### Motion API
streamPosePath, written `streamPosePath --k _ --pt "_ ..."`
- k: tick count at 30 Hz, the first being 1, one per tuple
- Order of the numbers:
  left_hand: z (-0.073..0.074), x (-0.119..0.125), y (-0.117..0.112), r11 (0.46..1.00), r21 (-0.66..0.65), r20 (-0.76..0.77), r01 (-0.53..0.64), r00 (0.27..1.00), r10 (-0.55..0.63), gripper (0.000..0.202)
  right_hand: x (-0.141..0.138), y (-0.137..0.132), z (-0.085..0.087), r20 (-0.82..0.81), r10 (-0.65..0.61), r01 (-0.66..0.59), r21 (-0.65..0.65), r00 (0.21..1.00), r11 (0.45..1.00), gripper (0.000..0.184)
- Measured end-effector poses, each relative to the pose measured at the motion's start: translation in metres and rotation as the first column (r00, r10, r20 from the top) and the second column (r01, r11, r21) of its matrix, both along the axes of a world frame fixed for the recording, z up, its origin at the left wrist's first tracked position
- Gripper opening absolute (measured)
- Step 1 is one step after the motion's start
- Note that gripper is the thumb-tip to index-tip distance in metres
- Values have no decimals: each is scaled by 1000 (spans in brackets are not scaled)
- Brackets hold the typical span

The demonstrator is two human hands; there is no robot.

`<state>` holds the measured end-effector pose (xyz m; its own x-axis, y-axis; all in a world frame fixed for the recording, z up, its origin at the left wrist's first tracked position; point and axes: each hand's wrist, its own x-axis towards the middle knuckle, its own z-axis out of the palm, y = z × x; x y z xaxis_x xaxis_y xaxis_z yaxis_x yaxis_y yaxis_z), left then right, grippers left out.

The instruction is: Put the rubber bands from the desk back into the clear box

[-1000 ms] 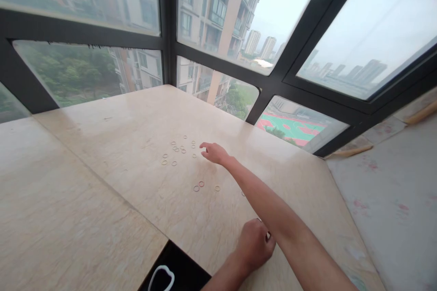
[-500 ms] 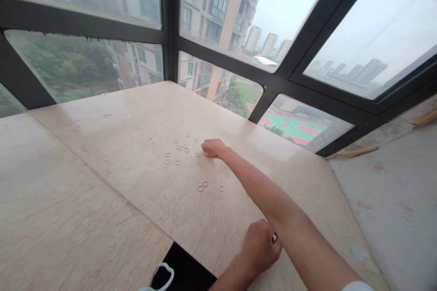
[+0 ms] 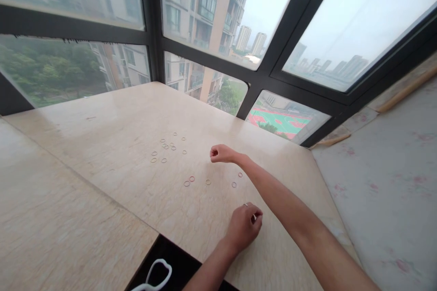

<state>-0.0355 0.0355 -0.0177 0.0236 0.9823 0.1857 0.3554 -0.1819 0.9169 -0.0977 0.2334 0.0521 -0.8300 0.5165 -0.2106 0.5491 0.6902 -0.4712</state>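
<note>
My right hand [image 3: 222,153] is held over the pale stone surface, right of a cluster of thin rings [image 3: 165,146] that look like rubber bands. Its fingers are curled together, and whatever they may pinch is too small to make out. Closer to me, my left hand [image 3: 243,227] rests with curled fingers and wears a ring [image 3: 245,205]. A pale spot shows in the gap of its fingers; I cannot tell what it is. Between the hands lie a red ring [image 3: 191,179], touching or close to a purplish one [image 3: 186,183], a yellowish ring [image 3: 208,182], and two more rings [image 3: 234,185] near my right forearm.
At the front edge is a black area [image 3: 164,248] with a white loop-shaped thing [image 3: 160,273] over it. Dark window frames [image 3: 205,57] border the stone surface [image 3: 85,154] at the back. A flower-patterned wall [image 3: 375,182] stands on the right.
My right hand has drawn away from the ring cluster, rightward and slightly toward me. Two rings formerly mostly hidden by my forearm now show. The whole view has turned slightly right.
</note>
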Motion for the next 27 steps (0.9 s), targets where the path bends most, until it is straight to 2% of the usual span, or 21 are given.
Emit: streamPosePath --k 3,7,11,15,19,22,25,27 --pt "1 0 2 1000 14 9 -25 1000 25 15 40 -9 0 -168 -109 88 -126 980 988 4" --pt "0 0 7 997 42 29 -62 998 61 14 92 -31 4 -328 -261 155 -316 908 936 6" --pt "-2 -1 9 996 57 37 -70 997 68 14 143 -63 14 -453 -418 204 -448 788 870 9" --pt "-2 -1 9 993 80 3 -83 997 83 16 197 -99 20 -515 -560 286 -517 649 807 15" --pt "-1 -1 9 992 89 -18 -90 996 92 17 249 -130 16 -526 -680 402 -553 511 730 23" --pt "0 -2 9 991 96 -33 -94 995 98 19 285 -149 12 -513 -739 508 -537 437 673 26" --pt "0 -3 10 991 95 -37 -99 994 103 20 320 -168 9 -502 -782 683 -424 369 594 27" --pt "0 -4 11 991 89 -32 -104 994 107 20 343 -180 5 -510 -800 806 -300 316 510 29"
